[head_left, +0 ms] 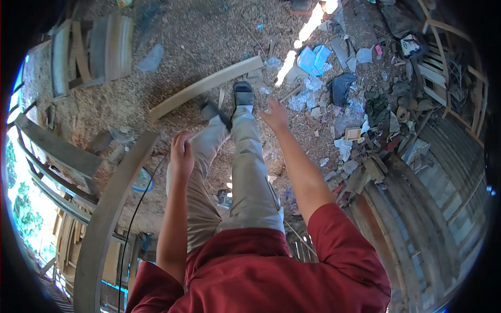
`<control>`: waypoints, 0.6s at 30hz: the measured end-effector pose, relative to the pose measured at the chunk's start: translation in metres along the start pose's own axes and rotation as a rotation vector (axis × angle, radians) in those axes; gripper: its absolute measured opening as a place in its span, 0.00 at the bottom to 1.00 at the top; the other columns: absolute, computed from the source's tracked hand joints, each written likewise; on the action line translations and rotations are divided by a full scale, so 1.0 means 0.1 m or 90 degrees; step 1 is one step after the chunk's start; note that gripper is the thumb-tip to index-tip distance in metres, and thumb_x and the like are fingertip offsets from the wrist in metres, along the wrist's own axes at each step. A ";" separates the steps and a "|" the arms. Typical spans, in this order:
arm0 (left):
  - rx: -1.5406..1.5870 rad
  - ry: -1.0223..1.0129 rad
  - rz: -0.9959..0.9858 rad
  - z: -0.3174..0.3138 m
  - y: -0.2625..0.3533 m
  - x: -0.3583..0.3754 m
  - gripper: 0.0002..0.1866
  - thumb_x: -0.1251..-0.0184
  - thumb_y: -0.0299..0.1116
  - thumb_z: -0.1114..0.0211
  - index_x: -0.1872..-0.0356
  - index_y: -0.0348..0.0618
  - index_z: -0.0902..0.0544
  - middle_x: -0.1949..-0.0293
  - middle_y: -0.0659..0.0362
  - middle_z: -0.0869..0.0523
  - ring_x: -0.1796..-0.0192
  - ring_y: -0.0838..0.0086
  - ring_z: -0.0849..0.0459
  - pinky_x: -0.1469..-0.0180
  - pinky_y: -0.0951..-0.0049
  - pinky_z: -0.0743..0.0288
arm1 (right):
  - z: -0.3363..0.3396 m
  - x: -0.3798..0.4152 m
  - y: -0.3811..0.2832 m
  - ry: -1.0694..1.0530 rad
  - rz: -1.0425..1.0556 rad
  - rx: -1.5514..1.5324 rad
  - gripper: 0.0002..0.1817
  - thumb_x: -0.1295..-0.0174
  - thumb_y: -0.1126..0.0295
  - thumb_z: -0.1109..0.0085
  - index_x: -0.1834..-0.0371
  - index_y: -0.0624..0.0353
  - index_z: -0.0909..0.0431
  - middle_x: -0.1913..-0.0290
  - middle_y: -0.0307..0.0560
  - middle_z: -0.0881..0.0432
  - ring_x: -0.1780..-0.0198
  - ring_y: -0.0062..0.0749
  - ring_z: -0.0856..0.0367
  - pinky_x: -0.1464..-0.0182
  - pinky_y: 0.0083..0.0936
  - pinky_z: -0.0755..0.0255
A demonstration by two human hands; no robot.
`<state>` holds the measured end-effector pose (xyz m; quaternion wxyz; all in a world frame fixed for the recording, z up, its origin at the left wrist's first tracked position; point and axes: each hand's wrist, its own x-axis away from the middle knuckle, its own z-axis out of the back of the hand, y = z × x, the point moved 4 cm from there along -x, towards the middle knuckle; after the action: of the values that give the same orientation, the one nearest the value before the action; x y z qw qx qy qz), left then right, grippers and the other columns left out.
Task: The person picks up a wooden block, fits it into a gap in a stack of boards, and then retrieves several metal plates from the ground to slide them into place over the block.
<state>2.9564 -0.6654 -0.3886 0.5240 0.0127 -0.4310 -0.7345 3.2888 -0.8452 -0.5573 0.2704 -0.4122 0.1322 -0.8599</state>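
Note:
My right hand (274,116) is held out in front of my right leg, its fingers apart and nothing visible in it. Beyond my shoes, a long pale wooden plank (206,86) lies on the ground, apart from both hands. My left hand (181,151) hangs beside my left thigh with fingers loosely bent and a gap between them; no object shows in it. To its left, a long wooden beam (112,208) slants up towards my body, not touched by the hand.
Shavings cover the ground (198,31). At right lie a blue plastic bag (314,60), a black bag (342,88) and scrap wood (376,167). Boards (91,52) stand at upper left. A black cable (136,208) runs by the beam. Long timbers (402,224) lie at lower right.

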 end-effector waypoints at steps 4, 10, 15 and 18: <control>0.091 0.004 0.068 -0.82 0.00 -0.33 0.20 0.29 0.15 0.48 0.41 0.41 0.17 0.35 0.45 0.19 0.30 0.47 0.22 0.27 0.52 0.27 | -0.30 -0.74 -0.10 -0.148 0.198 0.331 0.37 0.44 0.49 0.22 0.29 0.46 0.20 0.31 0.50 0.19 0.26 0.49 0.24 0.19 0.62 0.40; 0.144 0.079 0.131 -1.51 -0.65 -0.70 0.20 0.28 0.15 0.46 0.39 0.40 0.17 0.32 0.45 0.20 0.27 0.48 0.23 0.25 0.55 0.30 | -1.13 -1.97 -0.07 -0.193 0.338 0.558 0.48 0.44 0.50 0.19 0.20 0.48 0.30 0.24 0.47 0.27 0.18 0.44 0.34 0.14 0.68 0.54; 0.391 0.164 0.316 -1.77 -1.30 -0.59 0.15 0.15 0.24 0.46 0.36 0.36 0.18 0.32 0.53 0.18 0.30 0.68 0.19 0.27 0.65 0.27 | -1.86 -2.65 -0.31 -0.081 0.410 0.585 0.51 0.44 0.55 0.19 0.18 0.50 0.37 0.25 0.49 0.27 0.18 0.44 0.34 0.15 0.64 0.48; 0.566 0.206 0.509 -1.81 -1.53 -0.49 0.15 0.14 0.30 0.43 0.34 0.38 0.18 0.34 0.54 0.16 0.32 0.66 0.16 0.28 0.65 0.26 | -2.32 -2.88 -0.41 -0.114 0.469 0.637 0.47 0.42 0.60 0.21 0.19 0.51 0.35 0.27 0.49 0.26 0.20 0.44 0.32 0.18 0.61 0.43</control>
<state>2.9476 -0.7268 -0.6227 0.7618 0.1788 -0.5825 -0.2201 3.2416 -0.6447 -0.8673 0.7190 -0.2338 -0.1760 -0.6304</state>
